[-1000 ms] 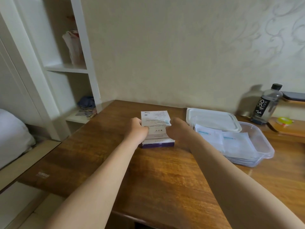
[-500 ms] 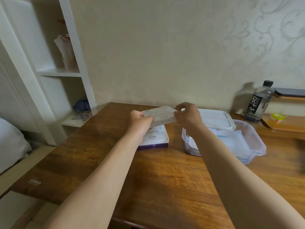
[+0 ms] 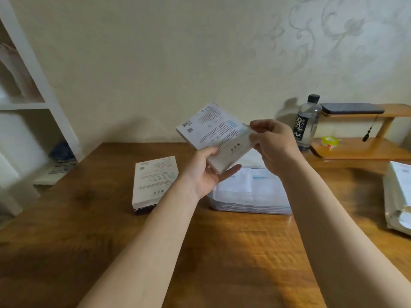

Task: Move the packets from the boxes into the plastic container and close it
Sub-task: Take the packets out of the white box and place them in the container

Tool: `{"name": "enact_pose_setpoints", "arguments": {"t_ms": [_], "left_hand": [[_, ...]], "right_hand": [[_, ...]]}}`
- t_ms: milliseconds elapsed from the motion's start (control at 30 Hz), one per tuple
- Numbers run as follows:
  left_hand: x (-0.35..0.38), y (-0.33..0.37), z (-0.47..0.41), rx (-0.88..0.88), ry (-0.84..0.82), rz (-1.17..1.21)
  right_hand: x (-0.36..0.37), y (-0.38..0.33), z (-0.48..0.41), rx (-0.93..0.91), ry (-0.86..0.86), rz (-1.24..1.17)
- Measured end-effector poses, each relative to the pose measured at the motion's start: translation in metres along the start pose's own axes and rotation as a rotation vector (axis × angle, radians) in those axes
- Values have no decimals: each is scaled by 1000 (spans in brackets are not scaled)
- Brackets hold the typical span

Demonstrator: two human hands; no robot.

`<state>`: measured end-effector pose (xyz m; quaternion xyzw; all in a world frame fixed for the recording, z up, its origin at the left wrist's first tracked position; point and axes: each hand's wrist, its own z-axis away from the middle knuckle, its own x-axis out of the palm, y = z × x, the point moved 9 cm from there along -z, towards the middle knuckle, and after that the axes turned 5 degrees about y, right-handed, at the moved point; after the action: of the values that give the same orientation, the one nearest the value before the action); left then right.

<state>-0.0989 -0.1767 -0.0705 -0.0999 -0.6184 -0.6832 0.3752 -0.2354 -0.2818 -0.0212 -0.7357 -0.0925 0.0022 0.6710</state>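
Note:
I hold a flat white printed box (image 3: pixel 214 132) tilted in the air above the plastic container (image 3: pixel 249 203). My left hand (image 3: pixel 206 172) grips its near lower edge, thumb on top and fingers underneath. My right hand (image 3: pixel 270 141) pinches the box's right end. A second white box (image 3: pixel 153 181) lies flat on the wooden table (image 3: pixel 222 252) to the left. The clear container, partly behind my arms, holds a stack of white packets (image 3: pixel 249 185). Its lid is not clearly visible.
A water bottle (image 3: pixel 307 123) stands at the back right beside a small wooden shelf (image 3: pixel 355 150) carrying a phone (image 3: pixel 351 108) and a tape roll (image 3: pixel 330 142). A whitish packet or bag (image 3: pixel 398 196) lies at the right edge. White shelving (image 3: pixel 37 85) stands at the left.
Both hands have lifted the top box off the stack, raised it and tilted it over the container. The camera view has shifted right, and the lower box stays on the table.

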Motion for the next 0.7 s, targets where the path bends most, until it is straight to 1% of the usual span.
{"name": "enact_pose_setpoints", "arguments": {"t_ms": [133,233,333,400,500,567,633,700], "left_hand": [[16,-13,-20,-15,-45,24],[18,-15,-35,-19,-49,-7],[23,-17,-45,8,-88,-50],[26,-15,-50,54,-122,-83],[31,-8,-53,138,-167,-139],[34,-2,-54,192,-182,-175],[34,3,-54,231,-178,-213],[33,3,-55,238,-182,-235]], "right_hand": [[-19,6,-11,7,-22,-74],[-27,16,-17,22,-53,-100],[-27,22,-23,32,-103,-106],[-22,29,-26,64,-151,-53],[-15,41,-30,107,-201,171],[-8,44,-28,124,-240,246],[-1,45,-26,129,-273,234],[2,43,-24,120,-293,162]]}}
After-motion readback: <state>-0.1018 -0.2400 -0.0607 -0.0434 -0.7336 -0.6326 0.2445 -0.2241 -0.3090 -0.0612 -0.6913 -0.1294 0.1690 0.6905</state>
